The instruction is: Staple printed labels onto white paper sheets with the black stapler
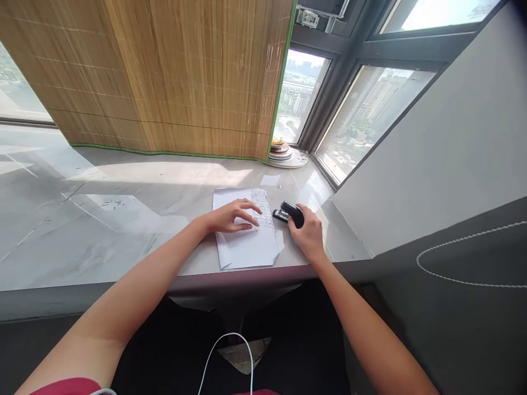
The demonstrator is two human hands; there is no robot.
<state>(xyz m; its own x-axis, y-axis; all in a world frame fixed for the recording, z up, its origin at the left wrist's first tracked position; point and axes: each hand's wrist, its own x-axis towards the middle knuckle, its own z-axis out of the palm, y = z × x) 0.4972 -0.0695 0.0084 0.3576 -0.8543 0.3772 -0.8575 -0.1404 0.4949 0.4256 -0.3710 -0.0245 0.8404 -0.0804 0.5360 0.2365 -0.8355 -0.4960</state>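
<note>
Head view: we are looking at the small black plastic stapler (289, 213) lying on the pale marble-look sill (123, 230), its long axis running left to right with the mouth pointing left at the right edge of the white paper sheets (247, 241). Our right hand (308, 230) is curling its fingers over the stapler's rear, gripping it. Our left hand (233, 215) is pressing flat on the paper, fingers spread, just left of the dense rows of staples (262, 214). Beyond, a bamboo blind (164, 77) is covering the window.
</note>
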